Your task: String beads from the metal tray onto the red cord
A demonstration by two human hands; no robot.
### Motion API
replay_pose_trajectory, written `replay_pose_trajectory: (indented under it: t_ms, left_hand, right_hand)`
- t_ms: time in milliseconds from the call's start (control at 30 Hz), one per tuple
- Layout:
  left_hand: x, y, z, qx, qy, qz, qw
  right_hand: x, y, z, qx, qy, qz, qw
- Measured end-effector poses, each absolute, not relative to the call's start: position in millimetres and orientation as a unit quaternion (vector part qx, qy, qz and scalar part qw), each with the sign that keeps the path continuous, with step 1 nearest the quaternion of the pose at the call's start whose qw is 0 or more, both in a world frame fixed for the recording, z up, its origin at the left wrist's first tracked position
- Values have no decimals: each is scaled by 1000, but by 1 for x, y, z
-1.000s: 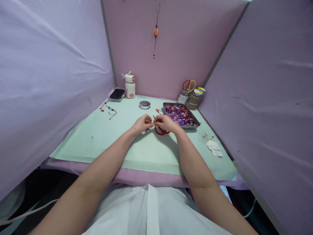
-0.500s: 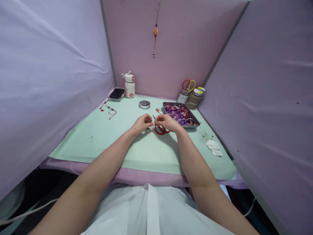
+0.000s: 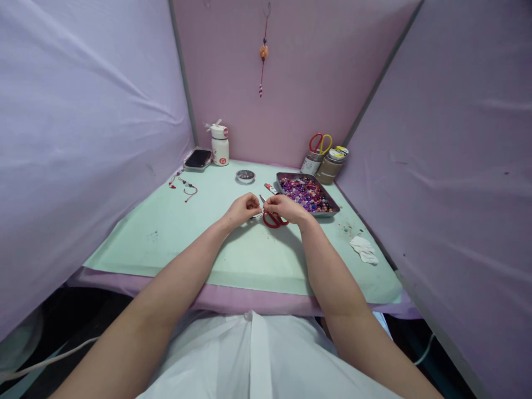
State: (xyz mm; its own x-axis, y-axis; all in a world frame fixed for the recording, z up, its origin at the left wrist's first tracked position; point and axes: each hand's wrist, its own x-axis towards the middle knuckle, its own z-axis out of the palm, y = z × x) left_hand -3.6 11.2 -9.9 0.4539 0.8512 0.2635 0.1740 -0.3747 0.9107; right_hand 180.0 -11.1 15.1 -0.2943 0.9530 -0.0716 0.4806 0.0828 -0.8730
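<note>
One tiny piece point(image 3: 260, 213), too small to make out, is pinched between both hands just left of the tray point(image 3: 326, 215). The left hand point(image 3: 243, 209) and right hand point(image 3: 286, 207) are curled tight, fingertips together. Red scissors point(image 3: 273, 221) lie under the right hand, beside the tray.

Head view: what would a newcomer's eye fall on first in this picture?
At the middle of the green table, the left hand and right hand meet fingertip to fingertip over something too small to tell, with red scissors lying just below the right hand. To the right of the hands, a metal tray holds purple and pink beads. A beaded charm hangs on the pink back wall.
</note>
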Motion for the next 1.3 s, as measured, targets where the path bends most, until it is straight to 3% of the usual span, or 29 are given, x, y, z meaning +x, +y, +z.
replay_pose_trajectory:
  t_ms: [1000,1300]
  left_hand:
    - [-6,10,-3,736,352,406,412]
    - [-7,9,7,581,423,519,462]
  right_hand:
    - [180,-7,13,-486,-673,468,305]
    - [169,-10,16,-535,-643,423,348]
